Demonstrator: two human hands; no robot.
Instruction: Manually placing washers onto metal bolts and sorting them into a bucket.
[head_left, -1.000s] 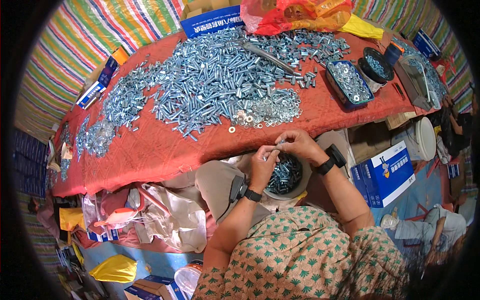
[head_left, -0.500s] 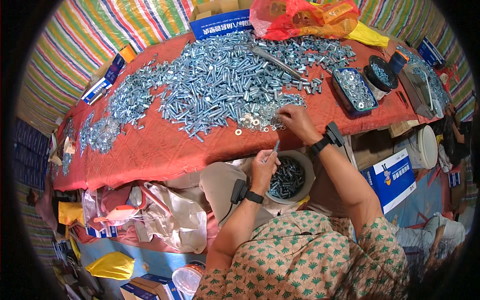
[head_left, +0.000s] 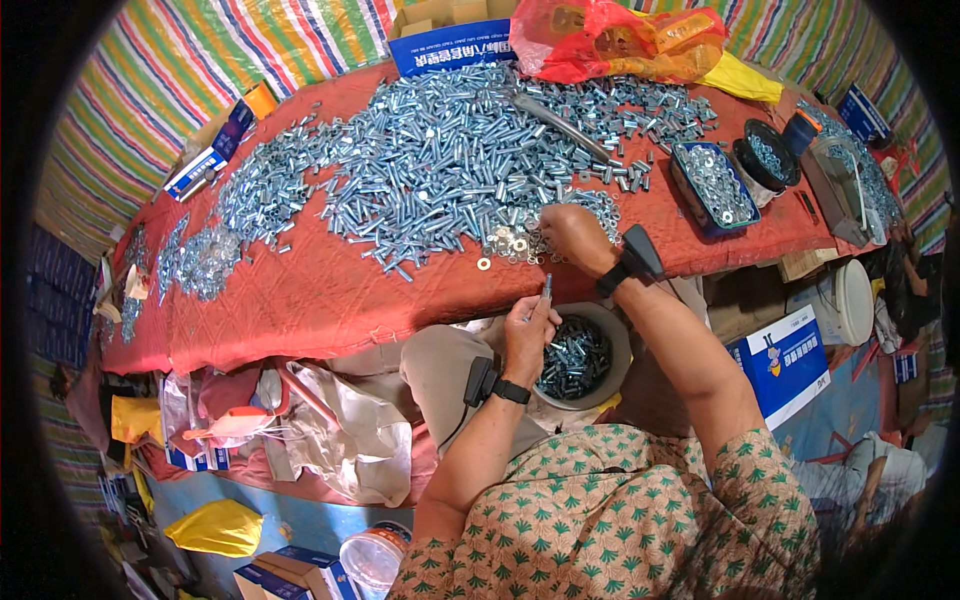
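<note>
My left hand [head_left: 527,335] is closed round a metal bolt [head_left: 547,287], its tip pointing up toward the red-covered table's near edge. At the washers [head_left: 512,246], which lie loose at the near side of the heap, is my right hand [head_left: 578,238]. Its fingers are curled down, and whatever they pinch is hidden. Behind the washers spreads a big heap of silvery bolts and sleeves [head_left: 430,160]. Between my knees, just below my hands, stands a round bucket [head_left: 624,372] holding many dark, shiny bolts [head_left: 580,360].
A blue tray of washers [head_left: 757,214] and a black bowl [head_left: 738,160] stand at the right. A metal bar [head_left: 565,128] lies across the heap. Red plastic bags [head_left: 600,40] and an open carton [head_left: 455,47] are at the back. Another person's arm [head_left: 880,478] shows at far right.
My right hand has shifted left over the washers and turned, its back now facing up. The left hand still holds the bolt, now more upright.
</note>
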